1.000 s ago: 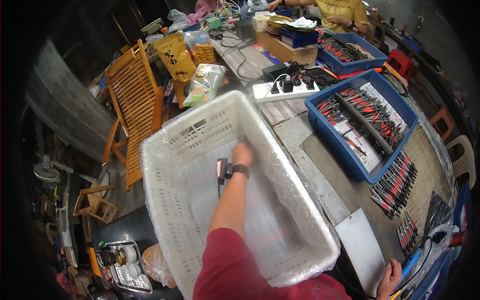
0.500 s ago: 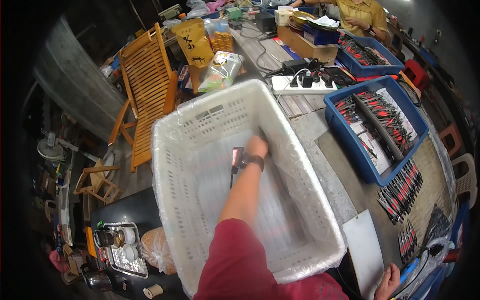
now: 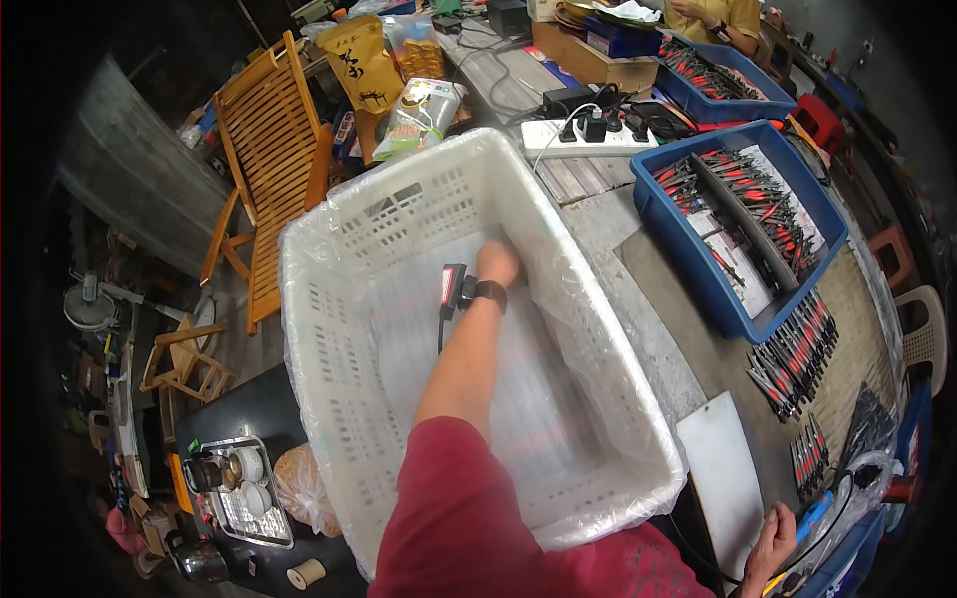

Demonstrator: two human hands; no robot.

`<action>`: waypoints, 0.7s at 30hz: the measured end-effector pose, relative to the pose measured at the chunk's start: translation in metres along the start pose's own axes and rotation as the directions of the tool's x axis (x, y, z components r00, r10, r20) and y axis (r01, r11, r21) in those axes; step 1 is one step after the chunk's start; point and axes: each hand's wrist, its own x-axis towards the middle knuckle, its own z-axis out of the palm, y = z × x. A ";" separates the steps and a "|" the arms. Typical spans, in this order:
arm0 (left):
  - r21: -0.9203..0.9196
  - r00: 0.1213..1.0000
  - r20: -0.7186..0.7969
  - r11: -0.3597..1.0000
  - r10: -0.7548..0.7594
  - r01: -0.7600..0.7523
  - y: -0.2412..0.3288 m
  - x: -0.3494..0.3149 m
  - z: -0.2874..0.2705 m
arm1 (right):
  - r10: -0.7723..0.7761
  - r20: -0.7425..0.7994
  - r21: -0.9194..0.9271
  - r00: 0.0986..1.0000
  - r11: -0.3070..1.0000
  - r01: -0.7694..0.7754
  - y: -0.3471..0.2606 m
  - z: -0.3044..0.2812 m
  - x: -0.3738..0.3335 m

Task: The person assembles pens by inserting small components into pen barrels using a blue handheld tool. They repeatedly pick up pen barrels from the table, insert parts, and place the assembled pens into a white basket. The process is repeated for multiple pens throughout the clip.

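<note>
My left hand (image 3: pixel 497 265) reaches deep into a large white plastic crate (image 3: pixel 317 309) lined with clear film, near its far right inner corner. Its fingers look curled, but the fingertips and whatever they hold are hidden. A dark band with a small black device (image 3: pixel 454 287) and a cable is on that wrist. Flat layers under clear film (image 3: pixel 478 389) cover the crate bottom, with faint red and dark streaks. My right hand (image 3: pixel 771 543) is at the lower right beside a white board (image 3: pixel 720 478), fingers loosely bent, holding nothing I can see.
A blue tray (image 3: pixel 743 324) of black-and-red pens stands on the right, with rows of pens (image 3: pixel 795 354) beside it. A white power strip (image 3: pixel 588 140) lies beyond the crate. Left are a wooden chair (image 3: pixel 269 169) and a metal tea tray (image 3: pixel 267 533). Another person (image 3: pixel 738 22) sits at the far right.
The view has shifted slightly, so the scene sits a little higher and farther left. My left hand stays at the crate's far right part; the dark sliver beside its fingers no longer shows.
</note>
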 end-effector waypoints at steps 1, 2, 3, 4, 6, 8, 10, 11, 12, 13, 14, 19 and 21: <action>-0.030 1.000 -0.007 0.999 -0.030 0.029 -0.003 0.001 0.003 | -0.006 -0.002 -0.002 1.000 1.000 0.006 0.000 0.001 0.000; -0.061 0.998 -0.014 0.996 -0.059 0.058 -0.004 0.003 0.006 | -0.008 -0.006 -0.001 1.000 1.000 0.008 0.000 0.001 0.000; -0.092 0.996 -0.020 0.992 -0.089 0.087 -0.004 0.004 0.007 | -0.010 -0.010 0.002 1.000 1.000 0.010 0.000 0.002 0.000; -0.163 0.989 0.042 0.976 -0.142 0.147 -0.005 0.005 0.006 | -0.013 -0.016 0.003 1.000 1.000 0.013 0.000 0.001 0.000; -0.302 0.960 0.161 0.915 -0.228 0.267 -0.006 0.004 0.002 | -0.007 -0.007 0.001 1.000 1.000 0.007 0.001 0.000 -0.001; -0.197 0.974 0.149 0.960 -0.171 0.198 -0.005 0.002 -0.001 | 0.000 -0.007 0.007 1.000 1.000 0.000 0.002 -0.001 -0.003; -0.147 0.981 0.132 0.976 -0.140 0.159 -0.005 0.001 -0.003 | 0.007 -0.013 0.021 1.000 1.000 -0.007 0.003 -0.001 -0.004; -0.146 0.982 0.126 0.977 -0.140 0.157 -0.005 0.001 -0.003 | 0.017 -0.013 0.035 1.000 0.999 -0.016 0.003 -0.001 -0.005; -0.145 0.983 0.119 0.977 -0.140 0.157 -0.005 0.001 -0.003 | 0.026 -0.013 0.049 1.000 0.998 -0.025 0.004 0.000 -0.006; -0.183 0.978 0.145 0.967 -0.151 0.176 -0.005 0.000 -0.004 | 0.034 -0.013 0.063 0.999 0.997 -0.033 0.004 0.000 -0.006; -0.220 0.972 0.170 0.956 -0.161 0.196 -0.005 -0.001 -0.005 | 0.033 -0.014 0.059 0.999 0.998 -0.032 0.004 0.000 -0.006; -0.315 0.957 0.228 0.917 -0.177 0.245 -0.001 -0.006 -0.011 | 0.056 0.000 0.039 0.998 0.998 -0.056 0.002 0.000 -0.007; -0.349 0.941 0.265 0.889 -0.209 0.296 0.002 -0.008 -0.015 | 0.058 -0.002 0.032 0.998 0.998 -0.058 0.002 0.001 -0.007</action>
